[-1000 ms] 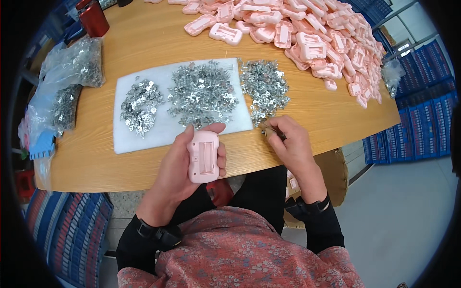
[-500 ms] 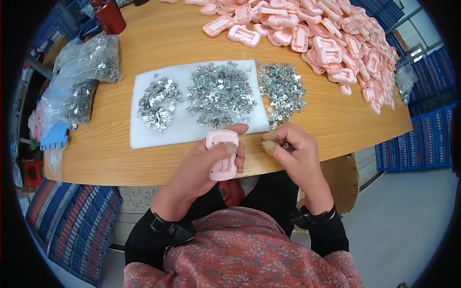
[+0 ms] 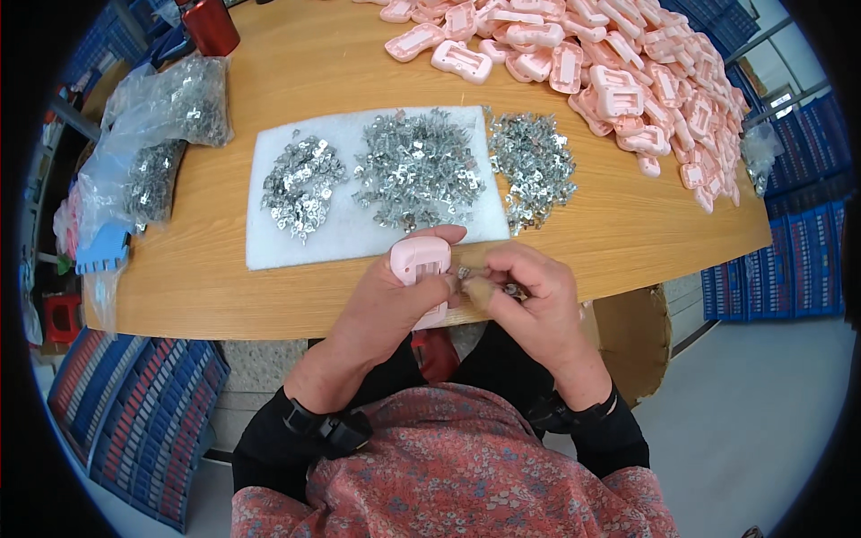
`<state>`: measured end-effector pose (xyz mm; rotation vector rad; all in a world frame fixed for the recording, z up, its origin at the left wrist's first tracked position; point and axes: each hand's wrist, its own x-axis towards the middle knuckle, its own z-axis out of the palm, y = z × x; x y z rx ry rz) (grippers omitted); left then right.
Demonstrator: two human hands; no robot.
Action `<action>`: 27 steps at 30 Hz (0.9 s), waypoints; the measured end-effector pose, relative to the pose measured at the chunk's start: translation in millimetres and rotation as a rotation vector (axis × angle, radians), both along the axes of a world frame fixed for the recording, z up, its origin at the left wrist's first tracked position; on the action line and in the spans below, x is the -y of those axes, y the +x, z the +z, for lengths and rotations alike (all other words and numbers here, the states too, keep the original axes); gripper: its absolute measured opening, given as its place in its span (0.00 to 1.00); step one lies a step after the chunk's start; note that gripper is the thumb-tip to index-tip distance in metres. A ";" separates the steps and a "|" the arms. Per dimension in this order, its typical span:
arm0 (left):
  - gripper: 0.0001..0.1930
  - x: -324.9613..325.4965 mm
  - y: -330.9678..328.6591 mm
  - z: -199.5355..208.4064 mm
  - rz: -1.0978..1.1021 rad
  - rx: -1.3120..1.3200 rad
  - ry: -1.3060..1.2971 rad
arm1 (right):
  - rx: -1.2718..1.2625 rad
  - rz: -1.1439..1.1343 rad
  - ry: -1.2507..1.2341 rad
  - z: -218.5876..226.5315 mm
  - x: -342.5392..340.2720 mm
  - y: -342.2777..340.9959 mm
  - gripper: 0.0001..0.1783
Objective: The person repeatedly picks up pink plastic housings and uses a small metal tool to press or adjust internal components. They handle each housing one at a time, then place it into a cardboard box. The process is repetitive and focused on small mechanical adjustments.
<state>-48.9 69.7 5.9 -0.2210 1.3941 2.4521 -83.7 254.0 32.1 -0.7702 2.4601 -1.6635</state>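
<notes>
My left hand is closed around a pink plastic housing, which has a rectangular opening facing up; the thumb lies across it. Close to the housing's right edge, my right hand pinches a small silvery metal clip between thumb and finger. More small metal pieces show in the curled fingers of that hand. Beyond both hands, a white foam sheet bears a smaller heap of metal clips on its left and a larger heap of metal clips on its right.
Another pile of clips lies right of the foam. Many pink housings are heaped at the table's far right. Clear bags of metal parts, a red canister and a blue plastic piece line the left side. Blue racks flank the table.
My right hand has moved left, bringing the pinched clip up to the housing's right edge. My left thumb has shifted lower on the housing.
</notes>
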 end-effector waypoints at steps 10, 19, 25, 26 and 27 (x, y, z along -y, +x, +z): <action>0.24 0.8 0.0 5.5 -0.098 -0.021 -0.027 | 0.448 0.061 -0.089 5.6 -11.0 -3.6 0.05; 0.31 7.0 -4.8 -7.1 -0.119 0.248 0.499 | -0.049 0.060 0.060 2.2 -0.5 -8.6 0.10; 0.30 6.6 -4.3 -3.0 -0.121 0.266 0.444 | -0.161 0.075 0.135 -2.6 5.4 -12.6 0.10; 0.29 7.0 -4.0 -3.8 -0.126 0.263 0.432 | -0.137 0.073 0.130 -1.1 5.9 -11.6 0.10; 0.29 7.6 -3.6 -4.7 -0.121 0.262 0.434 | -0.112 0.070 0.125 -0.4 6.5 -11.0 0.10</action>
